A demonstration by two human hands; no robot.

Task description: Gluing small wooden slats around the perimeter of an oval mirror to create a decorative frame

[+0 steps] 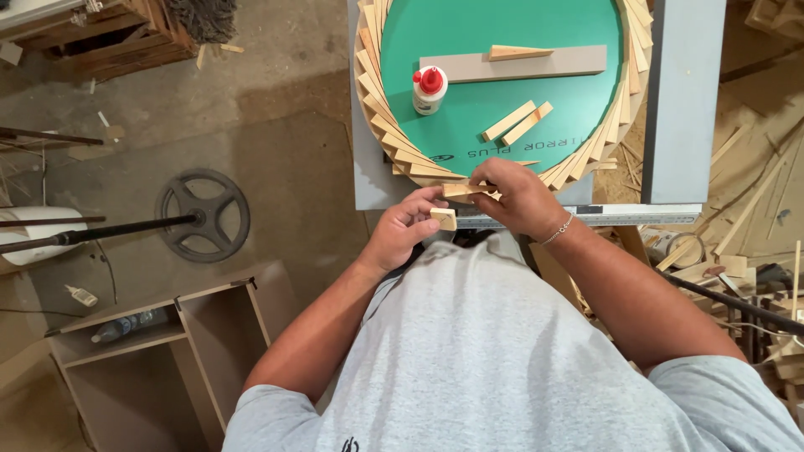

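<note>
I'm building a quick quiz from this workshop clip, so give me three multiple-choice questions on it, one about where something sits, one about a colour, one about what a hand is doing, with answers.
1. Where does the glue bottle stand?
A. On the green round panel
B. On the floor
C. Inside the open cabinet

2. What colour is the glue bottle's cap?
A. Blue
B. Red
C. Yellow

3. What is the left hand doing?
A. Resting flat on the table
B. Gripping the glue bottle
C. Holding a small wooden block

Answers:
1 A, the bottle stands upright on the green surface, beside the grey board.
2 B, the cap on the white bottle is plainly red.
3 C, its fingers pinch the pale block, while the right hand holds a wooden strip at the ring of strips on the panel's edge.
</note>
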